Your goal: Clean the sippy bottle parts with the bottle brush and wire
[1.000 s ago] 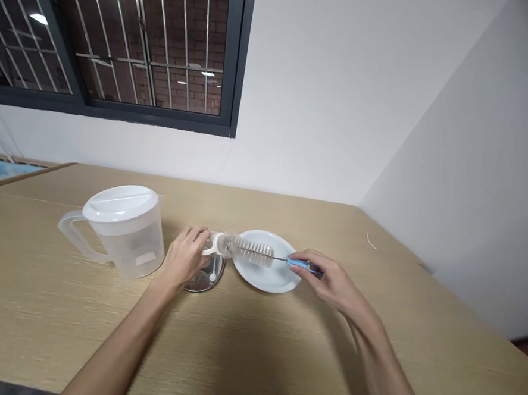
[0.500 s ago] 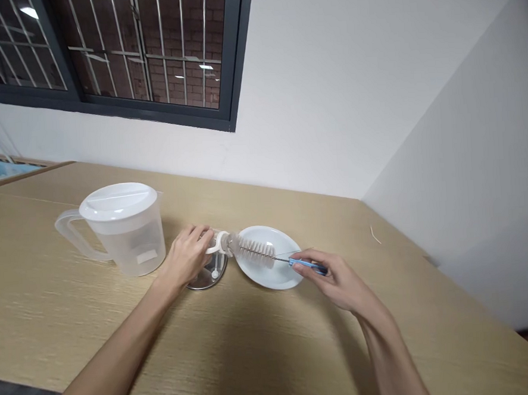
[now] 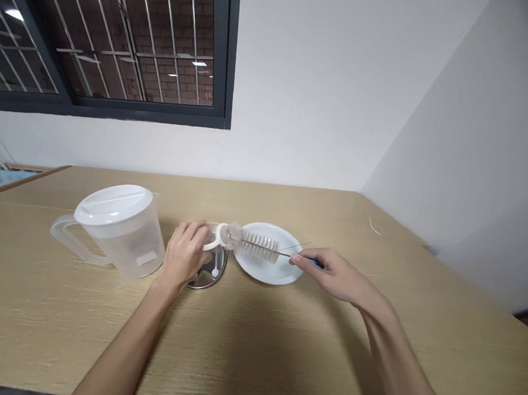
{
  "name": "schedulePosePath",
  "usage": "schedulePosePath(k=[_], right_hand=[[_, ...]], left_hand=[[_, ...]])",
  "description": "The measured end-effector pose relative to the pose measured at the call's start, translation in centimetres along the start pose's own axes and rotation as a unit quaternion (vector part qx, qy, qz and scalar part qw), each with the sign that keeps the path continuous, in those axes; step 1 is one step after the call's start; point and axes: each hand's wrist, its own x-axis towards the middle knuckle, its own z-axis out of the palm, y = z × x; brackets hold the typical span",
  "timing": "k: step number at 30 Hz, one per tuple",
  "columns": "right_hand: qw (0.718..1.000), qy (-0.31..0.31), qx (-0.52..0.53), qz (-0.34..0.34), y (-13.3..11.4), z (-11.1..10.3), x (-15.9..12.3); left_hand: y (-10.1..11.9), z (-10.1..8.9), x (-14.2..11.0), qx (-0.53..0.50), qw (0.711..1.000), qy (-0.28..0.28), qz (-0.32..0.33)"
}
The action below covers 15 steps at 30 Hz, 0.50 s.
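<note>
My left hand (image 3: 184, 248) is closed around a small clear bottle, tipped on its side with its mouth to the right. A white ring with a loop (image 3: 220, 235) sits at the bottle's neck; most of the bottle is hidden by my fingers. In my right hand (image 3: 329, 271) is a bottle brush (image 3: 260, 246), pinched by its blue handle, which my fingers mostly cover. Its pale bristles meet the bottle's mouth, but how far the tip goes in is unclear. Below the brush stands a white bowl (image 3: 269, 276). Under my left hand lies a shiny round metal dish (image 3: 205, 280) with a small white piece.
A translucent lidded pitcher (image 3: 133, 247) stands left of my left hand, its handle to the left. A thin pale strip (image 3: 374, 226) lies on the wooden table (image 3: 202, 350) to the right. Behind the table are a white wall (image 3: 303, 100) and a barred window (image 3: 147, 49).
The bottle's neck and the brush have risen slightly, and the brush slants down more toward my right hand. My right fingers now cover more of the blue handle. The view has shifted a little.
</note>
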Motion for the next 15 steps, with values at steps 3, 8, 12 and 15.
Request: schedulePosePath(k=[3,8,12,15], right_hand=[[0.997,0.03,-0.07,-0.013,-0.8,-0.6,-0.3],[0.982,0.039,-0.182,-0.027,-1.7,-2.0,-0.6],[0.968,0.059,-0.238,-0.056,-2.1,-2.5,-0.6],[0.956,0.083,-0.269,-0.08,-2.2,-3.0,-0.8]], left_hand=[[-0.1,0.0,0.0,0.006,1.0,0.002,0.009],[0.3,0.2,-0.1,-0.001,0.998,-0.038,0.04],[0.6,0.4,-0.2,-0.017,0.998,-0.052,0.033],[0.7,0.4,-0.1,-0.05,0.997,-0.054,0.021]])
